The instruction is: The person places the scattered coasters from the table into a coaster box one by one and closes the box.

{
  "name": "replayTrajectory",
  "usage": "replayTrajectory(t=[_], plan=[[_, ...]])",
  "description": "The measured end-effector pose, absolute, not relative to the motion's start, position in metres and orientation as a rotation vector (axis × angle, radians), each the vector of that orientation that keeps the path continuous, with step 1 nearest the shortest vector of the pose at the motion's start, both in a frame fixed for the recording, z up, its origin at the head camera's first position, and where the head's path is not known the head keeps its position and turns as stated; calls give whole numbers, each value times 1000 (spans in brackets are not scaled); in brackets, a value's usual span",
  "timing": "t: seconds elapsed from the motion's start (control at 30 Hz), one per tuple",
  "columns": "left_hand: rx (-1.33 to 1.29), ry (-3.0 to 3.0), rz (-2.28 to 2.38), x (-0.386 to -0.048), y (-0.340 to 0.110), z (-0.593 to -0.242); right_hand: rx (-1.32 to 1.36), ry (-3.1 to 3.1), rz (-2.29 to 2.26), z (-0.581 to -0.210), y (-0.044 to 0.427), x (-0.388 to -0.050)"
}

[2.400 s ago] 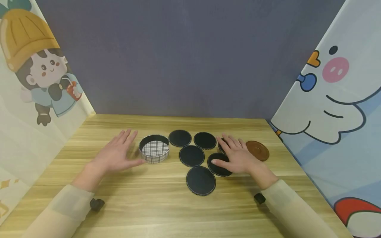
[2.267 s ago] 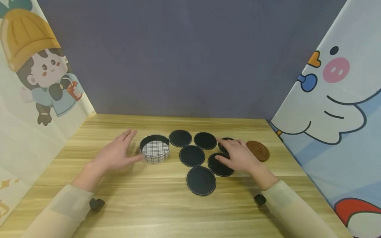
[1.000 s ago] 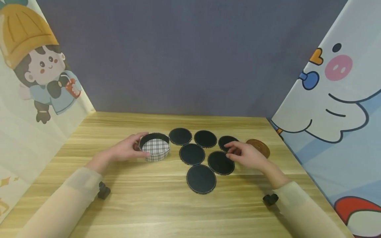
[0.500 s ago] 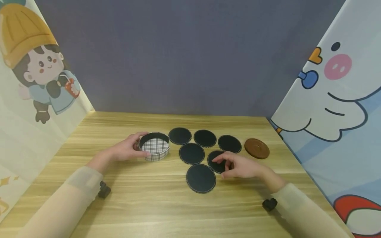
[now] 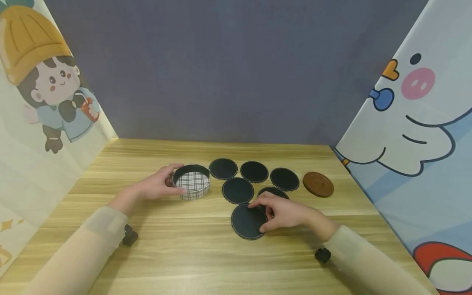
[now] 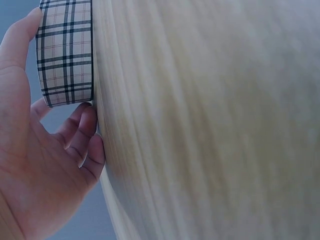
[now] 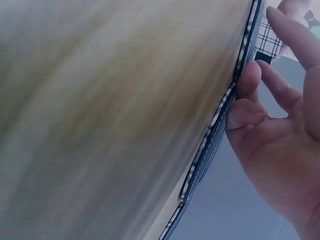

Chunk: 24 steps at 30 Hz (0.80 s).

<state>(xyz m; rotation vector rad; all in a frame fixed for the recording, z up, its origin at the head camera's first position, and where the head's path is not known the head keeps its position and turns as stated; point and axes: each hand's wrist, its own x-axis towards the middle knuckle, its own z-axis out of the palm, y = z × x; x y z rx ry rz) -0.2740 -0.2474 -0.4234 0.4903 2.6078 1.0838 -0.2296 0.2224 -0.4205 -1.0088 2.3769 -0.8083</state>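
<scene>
My left hand point(image 5: 157, 185) grips the round coaster holder point(image 5: 192, 186), which is black inside with a black-and-white plaid base and wall. Its thumb lies on the near side and the fingers reach round the left side. In the left wrist view the plaid wall point(image 6: 65, 55) stands on the table beside the thumb. My right hand point(image 5: 285, 211) is over the right edge of the nearest black coaster point(image 5: 245, 223), thumb and index finger spread apart. In the right wrist view its bent fingers touch a dark coaster edge point(image 7: 212, 132). Part of another black coaster point(image 5: 273, 191) is hidden under this hand.
Several more round black coasters, among them one at the middle point(image 5: 237, 190) and one at the back right point(image 5: 284, 179), lie flat on the wooden table point(image 5: 177, 258). A brown round disc point(image 5: 318, 184) lies at the right. A grey wall point(image 5: 236, 73) rises behind.
My left hand has come right and taken hold of the coaster holder. The right hand has moved from the back-right coaster leftward and nearer, over the nearest coaster. The coasters look unmoved.
</scene>
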Motion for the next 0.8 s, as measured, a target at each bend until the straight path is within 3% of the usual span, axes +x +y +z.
replayTrajectory(t=[0.8], plan=[[493, 2629, 1033, -273, -246, -422, -992, 2536, -623, -420, 202, -213]])
